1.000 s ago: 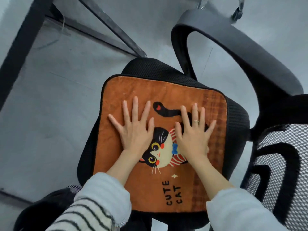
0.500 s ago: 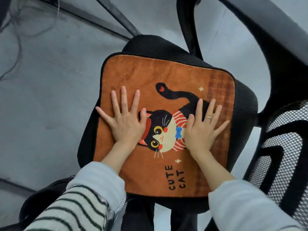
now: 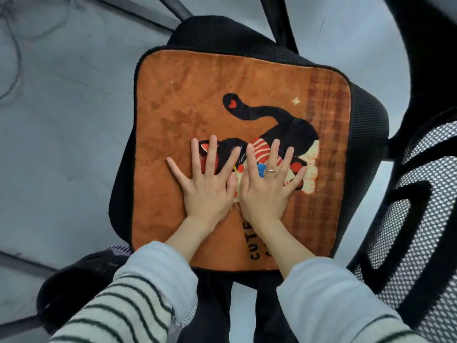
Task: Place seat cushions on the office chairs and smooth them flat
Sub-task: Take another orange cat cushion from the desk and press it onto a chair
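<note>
From the head view, the orange seat cushion (image 3: 237,157) lay on the black mesh seat of the office chair (image 3: 368,125), covering nearly all of it, with black mesh showing along the far edge and both sides. Half a second earlier the two hands had been spread apart on either side of the printed cat's face; here they had slid back together over it, thumbs side by side. The left hand (image 3: 207,186) and the right hand (image 3: 265,191), which wore a ring, both pressed flat on the plush, fingers straight and fanned apart, holding nothing. That pass out and back suggests the smoothing stroke was well under way, and the fabric looked flat, with no visible folds. Printed lettering near the front edge read "CUTE"; a second word beneath it was mostly hidden by the right forearm. The chair's mesh backrest (image 3: 420,219) stood to the right.
</note>
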A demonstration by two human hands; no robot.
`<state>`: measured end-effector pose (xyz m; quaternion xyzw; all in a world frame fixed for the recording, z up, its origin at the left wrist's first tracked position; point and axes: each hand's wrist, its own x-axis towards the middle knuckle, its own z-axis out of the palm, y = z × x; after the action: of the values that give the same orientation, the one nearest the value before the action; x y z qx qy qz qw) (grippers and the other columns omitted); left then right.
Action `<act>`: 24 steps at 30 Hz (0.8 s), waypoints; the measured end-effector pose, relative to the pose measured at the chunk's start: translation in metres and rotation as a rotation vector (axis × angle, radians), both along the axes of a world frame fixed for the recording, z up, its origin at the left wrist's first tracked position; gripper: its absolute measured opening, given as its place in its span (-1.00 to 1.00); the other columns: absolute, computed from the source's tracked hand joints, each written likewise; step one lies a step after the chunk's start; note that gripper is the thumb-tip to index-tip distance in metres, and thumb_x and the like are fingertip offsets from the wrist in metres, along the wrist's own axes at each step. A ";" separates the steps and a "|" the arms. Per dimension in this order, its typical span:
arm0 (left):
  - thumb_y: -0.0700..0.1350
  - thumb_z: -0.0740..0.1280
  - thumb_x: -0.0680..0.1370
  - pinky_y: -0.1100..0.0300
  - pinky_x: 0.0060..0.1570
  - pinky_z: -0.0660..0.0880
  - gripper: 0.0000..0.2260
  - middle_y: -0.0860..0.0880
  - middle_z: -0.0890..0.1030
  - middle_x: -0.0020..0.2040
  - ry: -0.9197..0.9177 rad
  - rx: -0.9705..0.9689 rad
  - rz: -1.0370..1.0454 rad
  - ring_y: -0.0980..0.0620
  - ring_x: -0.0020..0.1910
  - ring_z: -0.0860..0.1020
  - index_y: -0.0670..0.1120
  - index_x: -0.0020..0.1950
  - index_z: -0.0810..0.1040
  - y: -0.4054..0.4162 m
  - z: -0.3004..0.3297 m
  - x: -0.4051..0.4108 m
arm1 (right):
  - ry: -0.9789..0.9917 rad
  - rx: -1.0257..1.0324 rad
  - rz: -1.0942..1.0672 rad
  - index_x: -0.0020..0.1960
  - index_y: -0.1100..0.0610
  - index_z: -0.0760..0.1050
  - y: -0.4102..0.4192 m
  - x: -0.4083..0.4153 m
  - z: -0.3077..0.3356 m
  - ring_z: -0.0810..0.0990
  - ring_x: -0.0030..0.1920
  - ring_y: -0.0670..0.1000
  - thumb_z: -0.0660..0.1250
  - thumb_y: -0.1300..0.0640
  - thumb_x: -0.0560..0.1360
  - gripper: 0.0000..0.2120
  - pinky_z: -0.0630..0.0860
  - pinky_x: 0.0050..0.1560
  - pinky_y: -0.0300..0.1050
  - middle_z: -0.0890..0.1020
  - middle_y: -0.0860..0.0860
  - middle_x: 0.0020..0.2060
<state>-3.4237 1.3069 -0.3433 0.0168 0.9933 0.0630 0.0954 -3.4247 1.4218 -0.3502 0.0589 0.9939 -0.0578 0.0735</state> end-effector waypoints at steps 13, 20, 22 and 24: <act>0.20 -0.03 0.54 -0.55 0.24 -0.13 -0.46 -0.02 -0.02 0.57 -0.227 0.040 0.443 -0.12 0.54 -0.11 0.16 0.53 0.03 -0.013 0.022 0.054 | -0.279 -0.047 -0.425 0.52 -0.18 -0.12 0.026 0.053 0.032 -0.17 0.55 0.05 -0.17 -0.21 0.55 -0.45 -0.18 0.40 0.43 -0.11 -0.03 0.56; 0.16 0.02 0.57 -0.57 0.21 -0.11 -0.46 -0.10 0.03 0.56 -0.167 -0.035 0.400 -0.19 0.52 -0.05 0.09 0.54 0.04 -0.010 0.002 0.056 | -0.201 0.023 -0.433 0.51 -0.12 -0.24 0.022 0.054 0.010 -0.16 0.53 0.08 -0.17 -0.18 0.56 -0.44 -0.19 0.35 0.47 -0.08 0.05 0.56; 0.16 0.00 0.58 -0.56 0.21 -0.13 -0.46 -0.09 0.01 0.57 -0.208 -0.039 0.399 -0.18 0.53 -0.07 0.10 0.54 0.01 -0.011 0.007 0.055 | -0.241 0.030 -0.413 0.51 -0.15 -0.27 0.022 0.052 0.014 -0.20 0.53 0.09 -0.19 -0.19 0.57 -0.45 -0.20 0.36 0.46 -0.14 0.03 0.55; 0.18 -0.04 0.58 -0.57 0.21 -0.14 -0.45 -0.06 -0.09 0.57 -0.277 -0.009 0.433 -0.16 0.53 -0.15 0.12 0.54 -0.08 -0.007 0.018 0.055 | -0.313 -0.002 -0.421 0.51 -0.17 -0.29 0.022 0.052 0.025 -0.26 0.53 0.08 -0.19 -0.20 0.58 -0.45 -0.21 0.37 0.46 -0.21 -0.01 0.55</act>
<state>-3.3683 1.2998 -0.3254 -0.2056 0.9515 0.0795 0.2147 -3.3729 1.4438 -0.3256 0.2726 0.9362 -0.0633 0.2129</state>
